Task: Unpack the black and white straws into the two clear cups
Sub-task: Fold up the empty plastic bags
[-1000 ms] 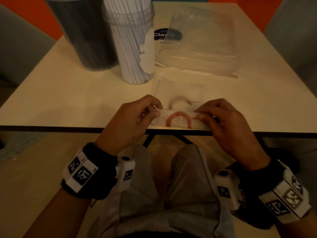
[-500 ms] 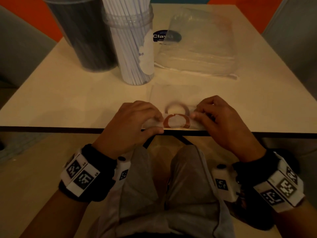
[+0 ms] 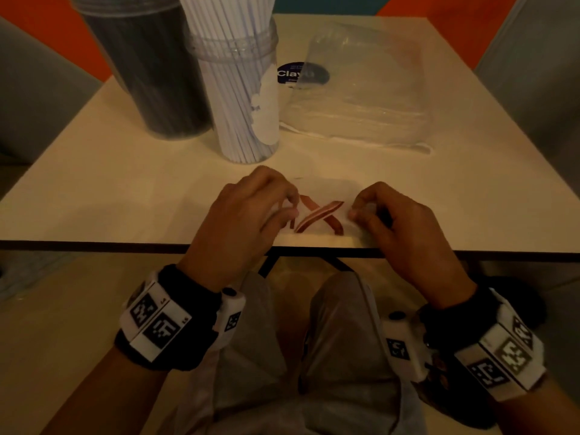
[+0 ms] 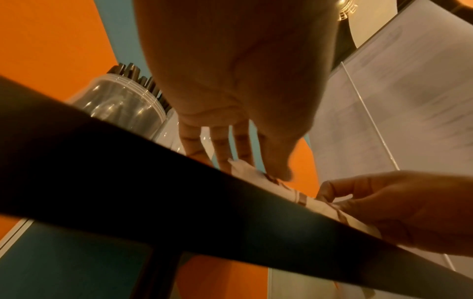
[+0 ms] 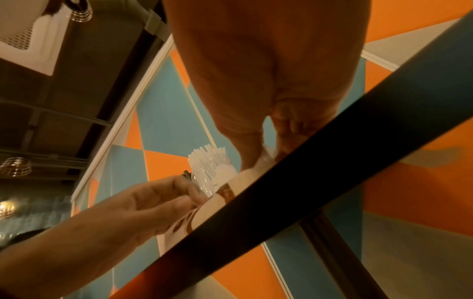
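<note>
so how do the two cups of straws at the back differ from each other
The cup of black straws stands at the far left; the cup of white straws stands to its right, nearer the person. The cup of black straws looks dark all through, while the cup of white straws looks pale and carries a torn white label patch on its side. The cup of black straws also looks wider. Both are clear, upright, packed full, and untouched by either hand.

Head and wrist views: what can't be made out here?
- Black straw cup: top cut off by the head view's upper edge.
- Round label: print half covered by the clear bag.
- Right hand: fingertips hidden behind the table edge.
- Folded wrapper: ends covered by both hands; left hand.
</note>
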The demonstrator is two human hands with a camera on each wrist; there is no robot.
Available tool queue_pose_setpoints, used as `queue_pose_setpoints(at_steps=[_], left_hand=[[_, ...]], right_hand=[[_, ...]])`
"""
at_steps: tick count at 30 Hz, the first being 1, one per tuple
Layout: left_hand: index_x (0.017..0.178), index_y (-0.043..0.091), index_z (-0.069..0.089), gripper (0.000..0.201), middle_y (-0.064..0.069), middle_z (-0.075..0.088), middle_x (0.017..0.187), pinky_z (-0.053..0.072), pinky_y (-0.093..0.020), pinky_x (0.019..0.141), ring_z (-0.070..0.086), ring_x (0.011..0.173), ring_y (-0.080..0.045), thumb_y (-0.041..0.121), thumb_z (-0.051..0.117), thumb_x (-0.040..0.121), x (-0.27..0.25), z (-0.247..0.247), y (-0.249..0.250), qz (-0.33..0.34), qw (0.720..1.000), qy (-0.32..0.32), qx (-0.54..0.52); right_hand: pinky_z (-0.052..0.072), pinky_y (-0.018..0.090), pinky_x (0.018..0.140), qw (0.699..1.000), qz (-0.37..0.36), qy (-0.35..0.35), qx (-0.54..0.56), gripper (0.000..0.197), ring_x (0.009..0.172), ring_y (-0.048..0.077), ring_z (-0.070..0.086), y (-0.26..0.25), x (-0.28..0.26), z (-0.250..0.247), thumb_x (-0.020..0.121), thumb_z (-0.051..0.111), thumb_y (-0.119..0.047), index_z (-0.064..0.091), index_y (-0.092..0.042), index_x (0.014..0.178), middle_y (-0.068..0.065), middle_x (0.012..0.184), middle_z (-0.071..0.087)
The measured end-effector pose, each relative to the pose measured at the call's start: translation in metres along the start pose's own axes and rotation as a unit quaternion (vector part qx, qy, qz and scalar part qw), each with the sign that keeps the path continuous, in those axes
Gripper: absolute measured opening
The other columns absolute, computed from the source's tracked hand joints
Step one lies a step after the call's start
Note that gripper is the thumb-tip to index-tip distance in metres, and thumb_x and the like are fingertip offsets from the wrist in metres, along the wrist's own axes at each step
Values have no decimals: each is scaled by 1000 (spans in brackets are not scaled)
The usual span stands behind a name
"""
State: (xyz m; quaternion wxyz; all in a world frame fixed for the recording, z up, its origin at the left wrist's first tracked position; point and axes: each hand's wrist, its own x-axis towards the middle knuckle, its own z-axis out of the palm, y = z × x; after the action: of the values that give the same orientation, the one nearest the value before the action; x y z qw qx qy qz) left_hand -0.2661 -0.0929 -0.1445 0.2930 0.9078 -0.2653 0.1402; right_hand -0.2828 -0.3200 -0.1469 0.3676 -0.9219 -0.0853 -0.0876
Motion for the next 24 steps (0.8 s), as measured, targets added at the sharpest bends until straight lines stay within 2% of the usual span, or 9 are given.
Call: queue_pose_setpoints(at_steps=[2,4,7,9,11,15,19,22,24], left_hand=[[103,21,63,39,8,57,113,33,-30,88,48,106,-8,55,56,84,-2,0,-6,24,998,-44,33],[103,23,65,50,8,61,110,28,-29,91,47,110,-7,64,55,76,-3,1,-12,24,996,-66,49],[98,20,69,46,4,67,101,34,-33,90,54,104,-11,58,49,80,-3,2,-15,13,997,-62,39],[95,20,70,40,5,69,98,40,-39,90,58,99,-13,50,46,85,-2,2,-15,11,998,-53,28],[90,19,71,34,5,69,93,44,-41,86,61,91,-14,41,44,91,-1,3,-15,17,999,-43,16],[89,20,66,29,4,66,80,47,-36,70,59,73,-12,37,43,95,1,2,-14,-16,999,-21,-32],[95,17,59,10,0,61,71,45,-30,60,52,63,-9,25,52,95,1,2,-7,-56,996,5,-73],[90,12,62,8,0,57,87,44,-31,69,50,75,-9,17,57,93,1,5,-9,-50,997,8,-50],[90,12,67,23,1,56,100,45,-34,77,53,88,-12,33,56,91,1,5,-13,-35,999,-3,-16]], right_hand=[[37,2,66,1000,1,14,-21,8,72,-4,50,4,5,3,89,63,-28,66,-22,93,-7,89,50],[36,0,70,1000,1,10,-27,15,76,-8,49,5,7,4,88,62,-32,70,-22,95,-7,101,46],[35,1,73,998,-25,-39,-31,44,79,-3,46,0,3,0,79,59,-52,66,-25,113,-10,112,42],[36,8,80,995,-36,-85,-25,64,95,2,46,-2,0,-4,69,64,-59,55,-32,127,-13,118,41],[42,21,84,995,-46,-85,-13,53,107,9,48,0,-4,-4,72,70,-49,55,-36,121,-13,120,44],[37,22,85,997,-68,-14,-41,25,107,15,48,9,-4,3,85,66,-36,68,-21,105,-6,117,50],[36,12,75,998,-55,11,-25,17,90,13,51,6,1,5,92,59,-31,68,-17,96,-8,95,54],[37,14,64,999,-31,6,-3,15,73,6,52,-3,6,3,94,55,-33,62,-21,98,-10,77,56],[40,17,65,1000,-6,-14,-15,22,71,4,54,-7,12,3,94,52,-37,61,-23,109,-13,76,57]])
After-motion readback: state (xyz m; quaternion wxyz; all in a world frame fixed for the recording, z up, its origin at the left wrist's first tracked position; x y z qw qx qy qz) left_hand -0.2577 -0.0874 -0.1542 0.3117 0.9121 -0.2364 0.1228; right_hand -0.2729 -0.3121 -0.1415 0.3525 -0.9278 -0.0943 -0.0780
